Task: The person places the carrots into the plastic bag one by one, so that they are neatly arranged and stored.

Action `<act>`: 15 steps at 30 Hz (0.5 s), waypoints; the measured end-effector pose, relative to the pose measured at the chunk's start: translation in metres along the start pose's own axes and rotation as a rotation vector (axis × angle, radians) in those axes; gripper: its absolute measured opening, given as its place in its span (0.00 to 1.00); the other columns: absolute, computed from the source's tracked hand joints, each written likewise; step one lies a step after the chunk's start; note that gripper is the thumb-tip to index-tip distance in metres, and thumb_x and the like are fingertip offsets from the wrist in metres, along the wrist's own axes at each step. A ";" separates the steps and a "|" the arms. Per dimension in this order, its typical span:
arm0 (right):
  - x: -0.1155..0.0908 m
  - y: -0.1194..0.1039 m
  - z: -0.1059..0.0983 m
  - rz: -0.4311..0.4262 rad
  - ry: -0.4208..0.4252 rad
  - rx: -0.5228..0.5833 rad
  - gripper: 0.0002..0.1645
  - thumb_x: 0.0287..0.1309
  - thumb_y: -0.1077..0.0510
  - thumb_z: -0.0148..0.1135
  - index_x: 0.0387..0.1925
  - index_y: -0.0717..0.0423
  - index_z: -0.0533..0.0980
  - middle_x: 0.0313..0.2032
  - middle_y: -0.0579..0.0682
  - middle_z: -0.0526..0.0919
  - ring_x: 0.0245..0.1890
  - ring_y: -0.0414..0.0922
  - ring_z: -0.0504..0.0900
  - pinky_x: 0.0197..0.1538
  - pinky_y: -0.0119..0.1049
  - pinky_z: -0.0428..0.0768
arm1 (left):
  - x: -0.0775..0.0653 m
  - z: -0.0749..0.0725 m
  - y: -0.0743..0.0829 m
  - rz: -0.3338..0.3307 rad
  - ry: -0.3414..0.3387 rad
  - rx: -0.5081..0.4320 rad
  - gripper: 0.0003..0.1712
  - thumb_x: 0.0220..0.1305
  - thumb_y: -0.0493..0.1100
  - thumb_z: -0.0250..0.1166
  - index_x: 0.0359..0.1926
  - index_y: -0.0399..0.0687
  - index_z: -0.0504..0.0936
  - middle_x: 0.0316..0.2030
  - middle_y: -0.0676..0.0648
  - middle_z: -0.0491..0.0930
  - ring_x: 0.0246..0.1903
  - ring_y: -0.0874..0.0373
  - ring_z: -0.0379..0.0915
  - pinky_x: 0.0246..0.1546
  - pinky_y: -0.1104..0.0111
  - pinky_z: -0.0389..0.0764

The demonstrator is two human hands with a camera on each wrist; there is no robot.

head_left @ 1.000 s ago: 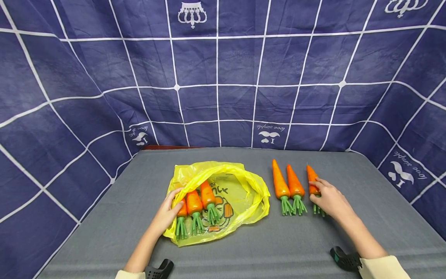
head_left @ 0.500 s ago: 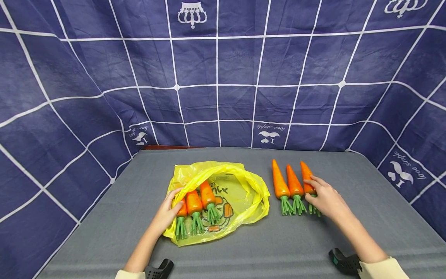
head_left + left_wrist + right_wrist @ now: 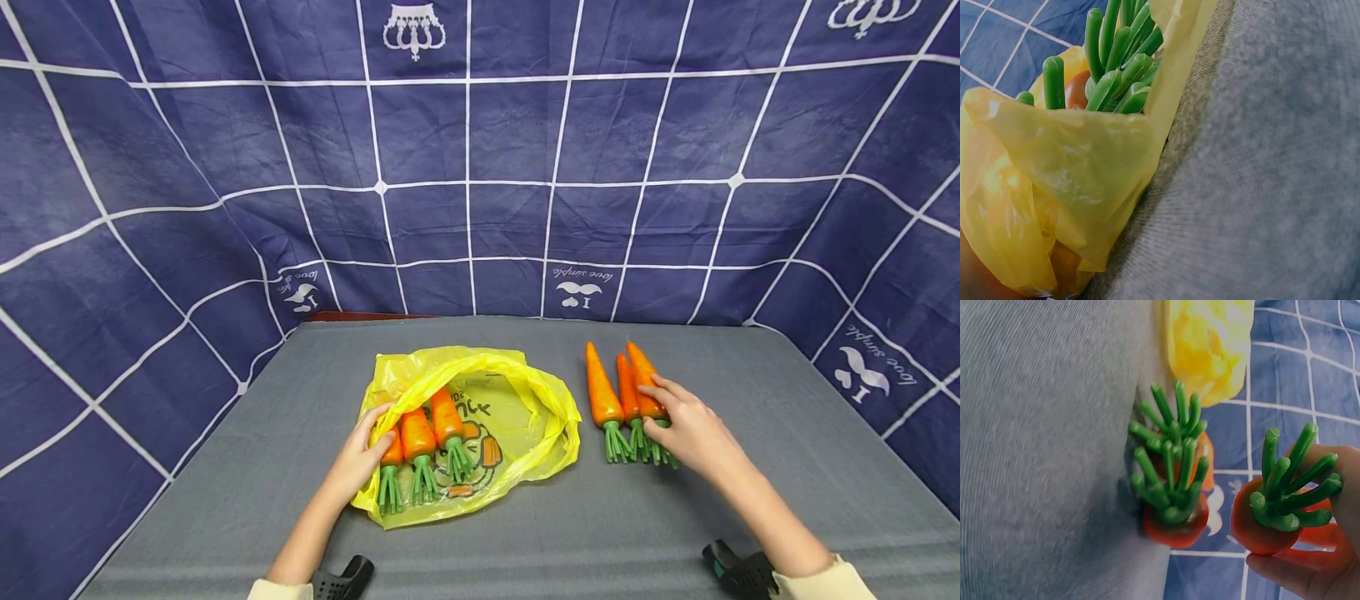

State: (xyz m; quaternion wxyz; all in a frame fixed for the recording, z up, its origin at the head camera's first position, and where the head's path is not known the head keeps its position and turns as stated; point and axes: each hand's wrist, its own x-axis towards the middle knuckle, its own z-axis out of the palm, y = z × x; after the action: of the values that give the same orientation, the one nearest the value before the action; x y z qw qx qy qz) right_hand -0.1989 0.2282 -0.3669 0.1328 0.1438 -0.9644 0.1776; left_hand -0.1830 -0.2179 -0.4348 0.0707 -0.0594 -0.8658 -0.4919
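My left hand (image 3: 360, 460) grips the left edge of a yellow plastic bag (image 3: 528, 433) lying on the table with its mouth towards me. Inside lie three orange carrots, the right one (image 3: 447, 417), the middle one (image 3: 417, 433) and the left one (image 3: 392, 452), green stems facing me. In the left wrist view the bag (image 3: 1066, 156) hides most of that hand. My right hand (image 3: 699, 432) holds another carrot (image 3: 642, 367) between thumb and fingers. In the right wrist view this carrot (image 3: 1254, 515) is raised off the table, beside two lying carrots, the left (image 3: 602, 392) and the right (image 3: 627, 392).
A grey cloth covers the table (image 3: 570, 533). Behind it and at both sides hangs a dark blue curtain (image 3: 510, 225) with white grid lines. Black straps with devices sit at the left wrist (image 3: 345, 579) and the right wrist (image 3: 738, 571).
My right hand has moved left with its carrot, from a gap beside the two lying carrots to partly over the right one. My left hand and the bag have stayed put.
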 end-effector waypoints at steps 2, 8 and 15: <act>-0.001 -0.004 -0.001 -0.018 0.015 0.003 0.26 0.47 0.59 0.57 0.52 0.61 0.73 0.59 0.63 0.68 0.53 0.65 0.70 0.44 0.60 0.71 | 0.000 0.000 0.000 0.001 0.000 0.005 0.25 0.65 0.41 0.53 0.63 0.45 0.62 0.64 0.40 0.60 0.65 0.44 0.51 0.61 0.45 0.55; -0.003 -0.016 -0.003 -0.053 0.034 0.006 0.26 0.46 0.59 0.58 0.51 0.59 0.74 0.59 0.62 0.69 0.53 0.63 0.71 0.44 0.59 0.72 | -0.001 0.000 0.001 0.006 0.004 -0.002 0.25 0.65 0.41 0.53 0.62 0.46 0.63 0.63 0.40 0.61 0.65 0.44 0.52 0.61 0.46 0.55; -0.008 -0.029 -0.003 -0.071 0.032 0.016 0.26 0.47 0.58 0.59 0.51 0.58 0.74 0.59 0.59 0.69 0.54 0.61 0.72 0.46 0.58 0.72 | 0.000 0.000 0.000 0.009 0.002 -0.002 0.25 0.65 0.41 0.53 0.62 0.45 0.63 0.63 0.40 0.60 0.65 0.44 0.52 0.61 0.46 0.55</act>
State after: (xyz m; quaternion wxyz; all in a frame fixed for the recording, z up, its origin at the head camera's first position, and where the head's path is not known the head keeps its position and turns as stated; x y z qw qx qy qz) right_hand -0.1819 0.2054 -0.3576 0.1531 0.1760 -0.9551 0.1829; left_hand -0.1824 -0.2179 -0.4345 0.0739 -0.0630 -0.8649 -0.4925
